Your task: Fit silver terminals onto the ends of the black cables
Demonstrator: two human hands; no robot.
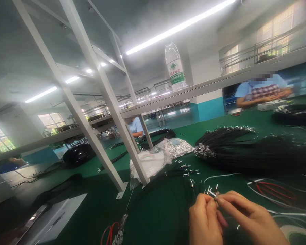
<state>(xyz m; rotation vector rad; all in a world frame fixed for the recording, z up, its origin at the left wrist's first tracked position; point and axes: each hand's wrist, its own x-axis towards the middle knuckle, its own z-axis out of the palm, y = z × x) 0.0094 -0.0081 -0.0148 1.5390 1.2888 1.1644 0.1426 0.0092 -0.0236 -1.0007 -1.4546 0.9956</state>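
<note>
Fingers pinched, my left hand (205, 219) holds thin black cables with shiny metal tips standing up past the fingertips. My right hand (250, 214) meets it from the right, thumb and forefinger closed on a narrow white strip (212, 193) at the cables. The exact grip between the fingertips is partly hidden. One metal-tipped cable (192, 185) rises just left of the hands. Behind them lies a large bundle of black cables (234, 153) with silver ends. Loose white and red wires (275, 190) curl to the right of my right hand.
A grey metal frame (102, 92) stands on the green table (155, 217), a water bottle (175, 68) on its rail. Plastic bags of small metal parts (180, 148) lie by its foot. Paper (63, 217) is at left, metal-ended wires (119, 231) in front. Two people sit beyond.
</note>
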